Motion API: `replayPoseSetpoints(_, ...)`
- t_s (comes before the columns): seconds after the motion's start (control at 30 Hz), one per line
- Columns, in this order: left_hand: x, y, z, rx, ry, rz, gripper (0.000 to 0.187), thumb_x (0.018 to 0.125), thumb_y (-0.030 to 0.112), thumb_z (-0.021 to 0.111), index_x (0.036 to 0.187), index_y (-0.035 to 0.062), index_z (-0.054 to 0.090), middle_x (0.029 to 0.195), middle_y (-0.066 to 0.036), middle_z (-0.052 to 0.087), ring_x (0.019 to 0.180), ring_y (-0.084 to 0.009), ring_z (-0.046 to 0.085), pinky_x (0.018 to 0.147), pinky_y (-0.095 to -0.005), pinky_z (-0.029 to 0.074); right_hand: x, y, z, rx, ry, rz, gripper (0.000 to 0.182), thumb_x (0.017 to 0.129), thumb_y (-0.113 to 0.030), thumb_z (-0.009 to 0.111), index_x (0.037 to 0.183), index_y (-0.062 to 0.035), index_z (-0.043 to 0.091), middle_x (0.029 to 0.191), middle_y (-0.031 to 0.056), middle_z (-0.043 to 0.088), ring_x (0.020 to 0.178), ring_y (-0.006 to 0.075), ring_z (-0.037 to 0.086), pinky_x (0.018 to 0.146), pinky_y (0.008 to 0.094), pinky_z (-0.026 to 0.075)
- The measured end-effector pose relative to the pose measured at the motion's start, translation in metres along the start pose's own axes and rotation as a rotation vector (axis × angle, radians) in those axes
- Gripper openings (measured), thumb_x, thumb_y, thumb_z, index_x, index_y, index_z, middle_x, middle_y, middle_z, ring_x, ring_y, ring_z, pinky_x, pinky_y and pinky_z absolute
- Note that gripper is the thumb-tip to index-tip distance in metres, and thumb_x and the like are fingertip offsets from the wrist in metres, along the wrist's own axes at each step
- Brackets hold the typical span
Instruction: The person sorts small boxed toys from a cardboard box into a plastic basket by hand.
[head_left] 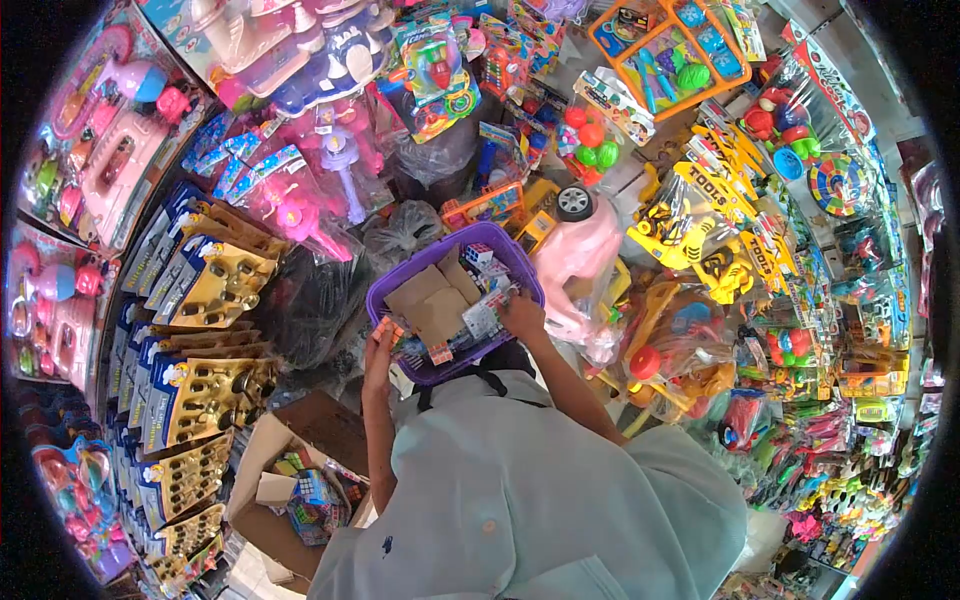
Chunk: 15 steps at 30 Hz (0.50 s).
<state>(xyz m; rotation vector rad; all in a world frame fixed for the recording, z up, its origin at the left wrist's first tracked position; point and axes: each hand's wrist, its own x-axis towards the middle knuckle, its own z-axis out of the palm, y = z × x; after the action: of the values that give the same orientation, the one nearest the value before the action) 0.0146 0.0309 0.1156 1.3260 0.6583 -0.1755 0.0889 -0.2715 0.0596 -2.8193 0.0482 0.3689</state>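
Observation:
A purple plastic basket (376,300) sits in front of my body, with pieces of brown cardboard (440,315) inside it. My right hand (522,316) reaches over its right side, fingers bent at the edge of a silvery-white packet (484,318). Close behind that packet lies a puzzle cube (479,254) with coloured squares. At the left rim is my left hand (378,348), its fingers pressed together next to a small orange-and-white piece; what they hold is too small to make out. A small red-patterned piece (440,353) lies near the basket's front.
An open cardboard box (262,440) with several puzzle cubes (315,505) stands at lower left. Carded toys (215,395) hang along the left. Beyond the basket are a pink ride-on toy (580,255) and yellow tool sets (690,240). Packaged toys crowd the right side.

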Motion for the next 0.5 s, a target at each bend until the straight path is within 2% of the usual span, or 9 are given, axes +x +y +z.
replayPoseSetpoints(0.13,0.006,0.005,0.014,0.011,-0.069,0.043,0.057,0.09,0.045,0.063,0.125,0.0027,0.05,0.11,-0.004,0.059,0.102,-0.0159,0.057,0.088,-0.03,0.045,0.003,0.014,0.014,0.042,-0.113,-0.087,0.061,0.085,-0.043,0.059,0.129,-0.0029,0.046,0.093,0.027,0.065,0.086,0.0406,0.066,0.073,0.0501,0.053)
replayPoseSetpoints(0.2,0.031,-0.019,0.004,0.261,-0.142,0.105,0.058,0.087,0.039,0.067,0.125,-0.0004,0.048,0.108,-0.009,0.061,0.1,-0.0228,0.059,0.086,-0.0337,0.046,0.001,0.014,0.015,0.021,-0.107,-0.109,0.063,0.084,-0.042,0.059,0.13,-0.0013,0.045,0.085,0.0232,0.067,0.078,0.0415,0.066,0.07,0.0501,0.053)
replayPoseSetpoints(0.23,0.046,-0.039,-0.003,0.257,-0.133,0.1,0.058,0.087,0.039,0.067,0.125,-0.0004,0.048,0.108,-0.009,0.061,0.1,-0.0228,0.059,0.086,-0.0337,0.046,0.0,0.013,0.015,0.018,-0.115,-0.117,0.063,0.084,-0.042,0.059,0.13,-0.0013,0.045,0.085,0.0232,0.067,0.078,0.0415,0.066,0.07,0.0501,0.053)
replayPoseSetpoints(0.27,0.063,-0.062,-0.012,0.468,-0.183,0.232,0.06,0.083,0.035,0.07,0.124,-0.0014,0.047,0.109,-0.013,0.061,0.101,-0.0273,0.06,0.086,-0.036,0.046,-0.001,0.013,0.016,-0.006,-0.102,-0.115,0.065,0.084,-0.042,0.059,0.132,-0.0001,0.043,0.082,0.0227,0.067,0.076,0.0414,0.066,0.068,0.0503,0.053)
replayPoseSetpoints(0.33,0.062,-0.061,-0.018,0.736,-0.36,0.365,0.065,0.072,0.024,0.077,0.122,-0.0009,0.046,0.109,-0.023,0.059,0.105,-0.0379,0.058,0.087,-0.0412,0.046,-0.006,0.009,0.015,-0.027,-0.099,-0.114,0.068,0.084,-0.042,0.059,0.133,0.001,0.041,0.079,0.0223,0.067,0.073,0.0413,0.066,0.067,0.0505,0.053)
replayPoseSetpoints(0.37,0.059,-0.061,-0.021,0.738,-0.358,0.357,0.065,0.072,0.024,0.077,0.122,-0.0009,0.046,0.109,-0.023,0.059,0.105,-0.0379,0.058,0.087,-0.0412,0.046,-0.007,0.008,0.014,-0.041,-0.095,-0.112,0.07,0.084,-0.042,0.06,0.133,0.0039,0.041,0.078,0.0215,0.067,0.072,0.0388,0.067,0.065,0.0489,0.053)
replayPoseSetpoints(0.43,0.033,-0.03,-0.009,0.838,-0.557,0.352,0.063,0.07,0.024,0.078,0.12,0.0012,0.046,0.109,-0.022,0.059,0.104,-0.0386,0.058,0.087,-0.0426,0.047,-0.007,0.007,0.016,-0.054,-0.096,-0.11,0.073,0.083,-0.043,0.061,0.132,0.0069,0.04,0.078,0.0206,0.067,0.071,0.0364,0.067,0.063,0.0474,0.054)
replayPoseSetpoints(0.47,0.026,-0.027,-0.002,0.839,-0.555,0.345,0.063,0.07,0.024,0.078,0.12,0.0012,0.046,0.109,-0.022,0.059,0.104,-0.0386,0.058,0.087,-0.0426,0.047,-0.006,0.008,0.02,-0.059,-0.07,-0.114,0.074,0.083,-0.043,0.06,0.133,0.0068,0.038,0.077,0.0218,0.067,0.07,0.038,0.067,0.062,0.0491,0.053)
replayPoseSetpoints(0.5,0.022,-0.029,0.003,0.992,-0.487,0.362,0.064,0.07,0.024,0.078,0.12,0.0016,0.046,0.11,-0.022,0.058,0.105,-0.0391,0.057,0.087,-0.0434,0.046,-0.005,0.008,0.021,-0.065,-0.045,-0.118,0.075,0.084,-0.044,0.059,0.134,0.0067,0.035,0.076,0.023,0.066,0.069,0.0396,0.066,0.061,0.0509,0.052)
